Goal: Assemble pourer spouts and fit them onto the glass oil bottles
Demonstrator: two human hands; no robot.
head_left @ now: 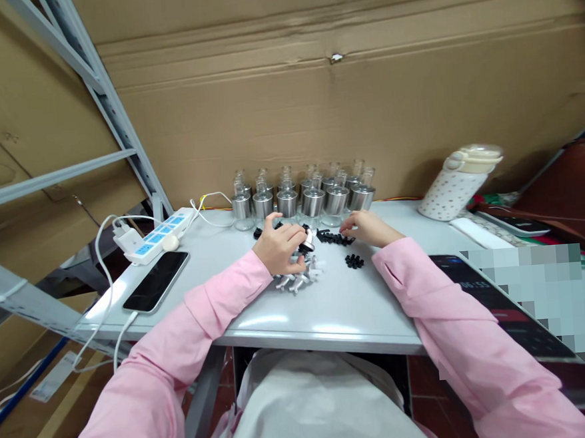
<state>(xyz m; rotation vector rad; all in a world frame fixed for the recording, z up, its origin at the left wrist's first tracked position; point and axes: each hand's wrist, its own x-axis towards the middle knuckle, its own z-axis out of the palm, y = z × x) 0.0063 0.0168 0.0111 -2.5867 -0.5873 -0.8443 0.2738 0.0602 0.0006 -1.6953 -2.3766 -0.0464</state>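
Note:
My left hand (pixel 282 246) grips a small round cap-like piece (pixel 309 240), white and silver with a dark underside, between thumb and fingers. Beneath that hand lie several white branched plastic pieces (pixel 299 282). My right hand (pixel 371 229) reaches to a row of small black parts (pixel 334 238), its fingertips pinched at the row's right end; what they hold is too small to make out. Closer to me sits a little cluster of black pieces (pixel 354 261). More black parts are partly hidden behind my left hand. Glass bottles with silver metal bands (pixel 287 202) stand upright behind both hands.
At the left of the grey table (pixel 280 326) are a power strip (pixel 166 234), white cables and a black-screened phone (pixel 156 282). A spotted flask (pixel 453 184) and a dark tablet-like screen (pixel 503 304) are on the right. Cardboard (pixel 365 107) walls the back.

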